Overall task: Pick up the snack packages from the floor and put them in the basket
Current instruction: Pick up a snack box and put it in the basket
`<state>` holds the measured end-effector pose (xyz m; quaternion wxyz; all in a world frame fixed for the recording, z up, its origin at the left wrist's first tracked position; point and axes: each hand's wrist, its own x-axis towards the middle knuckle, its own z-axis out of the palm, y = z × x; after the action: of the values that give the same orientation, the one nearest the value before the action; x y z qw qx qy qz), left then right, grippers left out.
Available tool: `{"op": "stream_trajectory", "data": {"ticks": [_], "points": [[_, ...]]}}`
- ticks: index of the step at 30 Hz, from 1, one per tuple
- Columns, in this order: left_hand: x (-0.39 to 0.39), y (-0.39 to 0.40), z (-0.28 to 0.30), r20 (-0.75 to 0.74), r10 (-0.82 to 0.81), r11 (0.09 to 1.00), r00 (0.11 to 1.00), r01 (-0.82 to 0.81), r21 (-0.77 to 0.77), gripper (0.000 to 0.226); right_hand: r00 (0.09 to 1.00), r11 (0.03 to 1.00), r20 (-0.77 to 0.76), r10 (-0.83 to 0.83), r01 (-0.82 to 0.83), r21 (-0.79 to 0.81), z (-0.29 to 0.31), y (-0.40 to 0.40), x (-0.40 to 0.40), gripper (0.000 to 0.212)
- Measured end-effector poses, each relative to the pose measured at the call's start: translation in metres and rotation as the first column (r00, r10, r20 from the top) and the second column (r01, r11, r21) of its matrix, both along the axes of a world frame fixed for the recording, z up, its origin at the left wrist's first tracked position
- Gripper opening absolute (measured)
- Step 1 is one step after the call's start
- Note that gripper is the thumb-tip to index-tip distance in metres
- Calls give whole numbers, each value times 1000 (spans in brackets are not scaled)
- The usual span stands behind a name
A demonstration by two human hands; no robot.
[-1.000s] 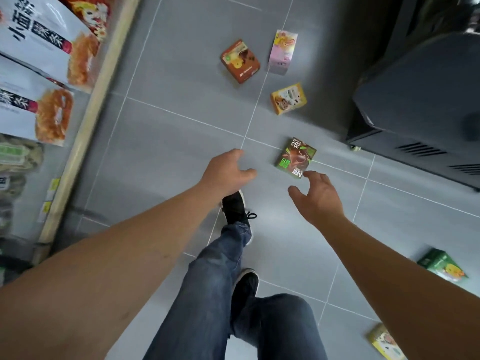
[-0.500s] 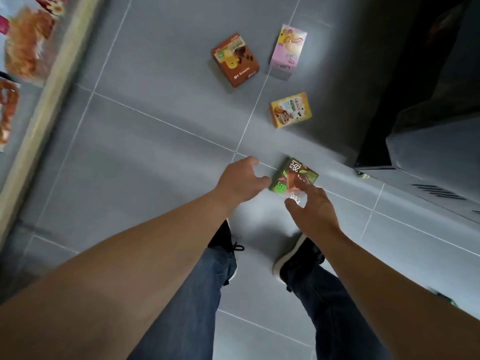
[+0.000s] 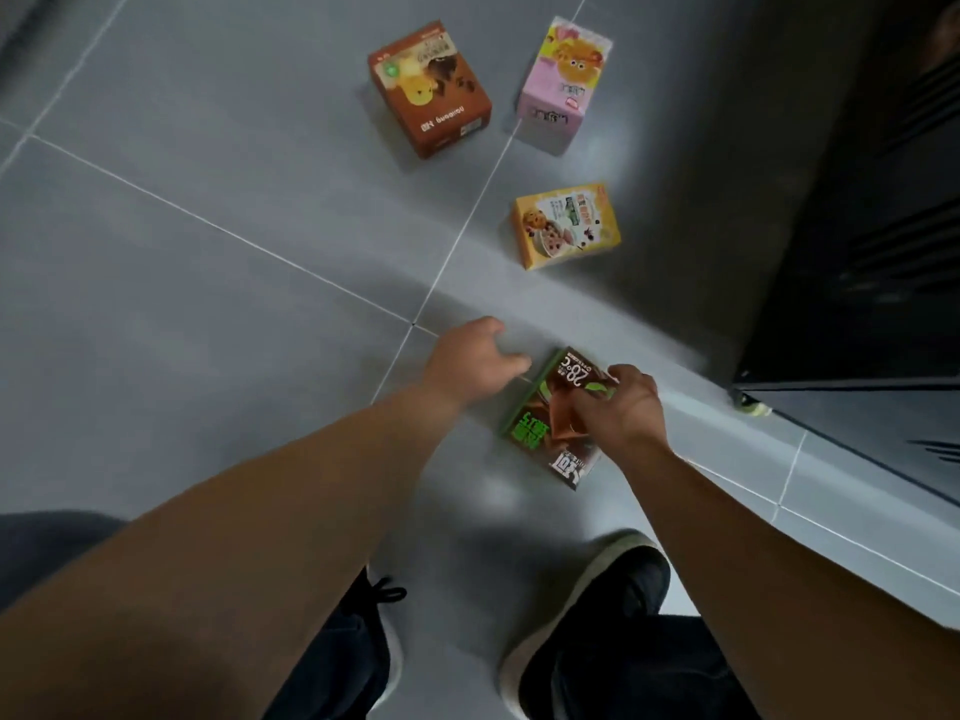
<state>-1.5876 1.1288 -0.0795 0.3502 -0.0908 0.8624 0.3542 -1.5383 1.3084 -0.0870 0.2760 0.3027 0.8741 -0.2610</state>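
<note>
Floor [image 3: 218, 314]: large grey glossy tiles, thin pale grout lines crossing just left of the hands, soft light patches reflected on the surface. Dark cabinet [image 3: 878, 283] with vent slats fills the right side, its lower edge running diagonally toward the near right; a small pale-green foot or pad shows under its corner. Right hand [image 3: 621, 405] is curled over the right side of a green-and-brown snack box [image 3: 540, 433] marked "28°C", fingers wrapped on its top face and edge; whether the box has left the floor cannot be told. Left hand [image 3: 470, 363] hangs just left of that box, fingers loosely curled, holding nothing, thumb near the box's far-left corner; whether it touches cannot be told. Three more snack packages lie on the floor farther off: yellow-orange box [image 3: 566, 226] with cookie art, far of the hands; brown box [image 3: 431, 88] at far centre; pink box [image 3: 563, 85] just right of the brown one, sitting on a grout line. All three well apart from the hands. Near edge: two dark shoes with pale soles, left shoe [image 3: 376, 662] and right shoe [image 3: 587, 610], planted on the tile, dark trouser legs above. No basket in view.
</note>
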Motion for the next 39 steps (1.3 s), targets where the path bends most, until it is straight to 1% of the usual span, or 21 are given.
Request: {"op": "stream_trajectory", "data": {"ticks": [2,4,6,8,9,11,14,16,19,20,21,23,25,28,29,31,33,35,37,39], "points": [[1,8,-25,14,-17,1000,1000,17,7,63,995,995,-31,-96,97,28,-25,7,-1,74],[4,18,-48,43,-32,999,999,31,34,65,957,958,-56,-284,286,24,-47,14,7,85],[6,26,-66,69,-43,998,997,39,56,65,876,876,-36,-481,479,-63,-65,18,18,95],[10,31,-82,90,-57,996,994,50,73,62,784,768,13,-621,611,-192,-80,16,27,98],[12,32,-88,93,-67,995,993,59,83,61,762,739,26,-647,635,-225,-86,14,29,99],[13,33,-96,93,-80,991,992,69,118,57,775,754,9,-632,617,-224,-96,9,30,97],[11,34,-99,121,-64,986,991,45,158,52,803,793,-40,-595,578,-194,-97,4,24,77],[11,35,-102,129,-53,975,990,24,219,40,825,818,-53,-562,545,-185,-96,3,18,71],[14,36,-102,134,93,930,987,-134,342,32,820,824,-128,-558,529,-203,-97,2,6,66],[13,36,-101,121,138,911,983,-174,375,36,797,807,-156,-583,546,-227,-95,2,1,64],[10,37,-97,104,186,889,977,-212,405,45,779,792,-177,-602,553,-260,-95,2,-5,63],[4,36,-92,86,264,849,961,-273,453,62,768,782,-198,-609,540,-311,-94,-1,-17,57],[-1,31,-92,65,322,803,944,-309,510,67,774,793,-232,-589,498,-350,-96,-4,-30,53],[-4,14,-88,67,409,739,910,-374,561,59,817,829,-257,-516,402,-389,-92,-13,-48,57],[-5,8,-88,93,484,683,870,-443,581,57,845,853,-261,-466,351,-386,-91,-18,-56,61],[-9,-4,-84,121,617,574,777,-550,606,47,871,897,-305,-386,276,-347,-87,-26,-69,67],[-16,-20,-83,123,735,471,666,-633,614,39,901,950,-355,-251,160,-267,-83,-38,-88,66],[-22,-36,-88,115,799,421,591,-685,594,38,912,986,-399,-93,30,-161,-81,-47,-107,64],[-26,-50,-91,112,841,384,529,-730,565,48,902,992,-419,104,-124,-20,-84,-50,-123,66],[-26,-61,-92,129,869,334,478,-759,559,47,885,963,-381,268,-247,105,-90,-49,-135,72]]}}
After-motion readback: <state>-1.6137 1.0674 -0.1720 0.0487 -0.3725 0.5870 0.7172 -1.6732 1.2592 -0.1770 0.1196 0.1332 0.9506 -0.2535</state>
